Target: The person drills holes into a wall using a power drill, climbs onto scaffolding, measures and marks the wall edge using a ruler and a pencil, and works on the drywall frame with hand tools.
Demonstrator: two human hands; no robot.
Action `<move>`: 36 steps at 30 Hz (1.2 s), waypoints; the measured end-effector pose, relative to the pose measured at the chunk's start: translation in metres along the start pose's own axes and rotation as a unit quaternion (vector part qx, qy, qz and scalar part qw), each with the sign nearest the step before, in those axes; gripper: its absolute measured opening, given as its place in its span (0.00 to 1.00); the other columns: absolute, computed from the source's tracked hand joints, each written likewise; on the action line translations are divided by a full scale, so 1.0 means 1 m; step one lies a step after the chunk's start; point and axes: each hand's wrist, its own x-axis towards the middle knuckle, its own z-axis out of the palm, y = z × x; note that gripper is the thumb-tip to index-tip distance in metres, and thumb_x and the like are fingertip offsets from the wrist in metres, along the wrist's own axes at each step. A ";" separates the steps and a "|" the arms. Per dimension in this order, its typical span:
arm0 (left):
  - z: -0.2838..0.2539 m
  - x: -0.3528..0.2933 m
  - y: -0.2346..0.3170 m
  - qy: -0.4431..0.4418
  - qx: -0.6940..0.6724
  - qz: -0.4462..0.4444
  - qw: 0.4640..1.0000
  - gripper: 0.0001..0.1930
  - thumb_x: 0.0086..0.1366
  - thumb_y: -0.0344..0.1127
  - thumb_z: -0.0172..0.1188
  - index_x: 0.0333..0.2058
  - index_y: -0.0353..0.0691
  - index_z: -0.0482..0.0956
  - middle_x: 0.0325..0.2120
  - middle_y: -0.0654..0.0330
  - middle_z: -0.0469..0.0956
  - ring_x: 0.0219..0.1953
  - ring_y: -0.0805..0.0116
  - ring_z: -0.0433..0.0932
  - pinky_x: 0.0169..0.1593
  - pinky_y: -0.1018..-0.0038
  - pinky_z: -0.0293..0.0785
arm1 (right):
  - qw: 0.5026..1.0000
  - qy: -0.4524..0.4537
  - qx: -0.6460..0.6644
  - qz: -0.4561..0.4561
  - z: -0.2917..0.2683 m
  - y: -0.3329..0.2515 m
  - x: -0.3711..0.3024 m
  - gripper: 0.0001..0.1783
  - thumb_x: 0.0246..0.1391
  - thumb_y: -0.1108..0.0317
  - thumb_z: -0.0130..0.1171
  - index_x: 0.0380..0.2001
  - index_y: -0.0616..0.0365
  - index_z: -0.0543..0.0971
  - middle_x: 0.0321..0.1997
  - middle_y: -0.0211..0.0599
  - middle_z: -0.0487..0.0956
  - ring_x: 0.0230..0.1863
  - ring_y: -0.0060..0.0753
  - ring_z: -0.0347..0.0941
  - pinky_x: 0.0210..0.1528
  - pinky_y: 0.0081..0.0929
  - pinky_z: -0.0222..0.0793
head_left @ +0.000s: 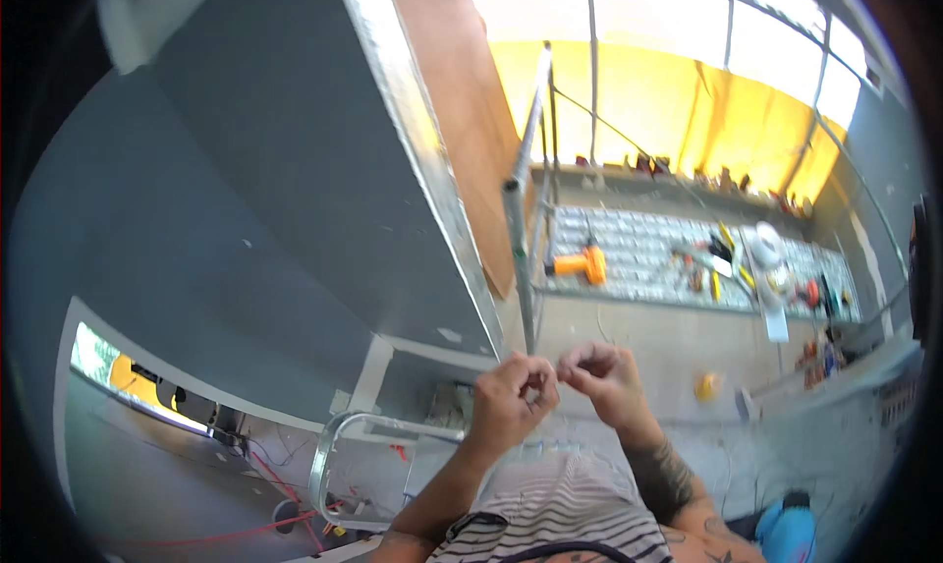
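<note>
A grey wall (255, 170) fills ten o'clock; at five, our left hand (504, 396) and right hand (611, 384) pinch closed, contents unclear, fingerwork likely needing a steady next move.

1. We raise both bare hands in front of our torso, close together, their fingertips nearly meeting; whether they touch we cannot tell.
2. Our left hand (511, 398) curls its fingers inward, thumb and forefinger bent round into a small loop.
3. Our right hand (601, 380) points toward the left one, fingers folded, thumb and forefinger drawn together at their tips.
4. Anything between those tips is too small to make out.
5. Our left forearm (439, 492) slants up and rightward from the lower edge, elbow bent.
6. Our right forearm (665, 478), darkly tattooed, slants up and leftward, its elbow bent too.
7. Both our wrists look roughly straight.
</note>
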 end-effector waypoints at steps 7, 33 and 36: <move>-0.005 -0.007 -0.006 -0.005 -0.022 -0.051 0.998 0.05 0.54 0.26 0.65 0.30 0.37 0.79 0.21 0.60 0.76 0.20 0.75 0.75 0.25 0.78 0.70 | 0.999 -0.046 -0.008 0.007 0.001 -0.002 0.011 0.04 0.52 0.79 0.62 0.32 0.66 0.79 0.34 0.33 0.80 0.37 0.20 0.75 0.43 0.19 0.72; -0.006 -0.019 -0.031 0.025 -0.011 -0.104 0.994 0.07 0.58 0.32 0.67 0.33 0.36 0.81 0.26 0.57 0.80 0.25 0.74 0.78 0.30 0.77 0.73 | 0.994 -0.025 -0.094 0.040 -0.002 0.030 0.026 0.08 0.56 0.72 0.62 0.36 0.67 0.79 0.33 0.30 0.81 0.35 0.18 0.74 0.40 0.17 0.70; -0.006 -0.020 -0.028 0.020 -0.006 -0.094 0.995 0.07 0.59 0.32 0.66 0.33 0.35 0.81 0.26 0.58 0.80 0.25 0.75 0.78 0.30 0.78 0.73 | 0.993 -0.029 -0.110 0.025 0.000 0.030 0.021 0.08 0.56 0.72 0.62 0.36 0.67 0.79 0.33 0.30 0.81 0.35 0.18 0.74 0.40 0.17 0.70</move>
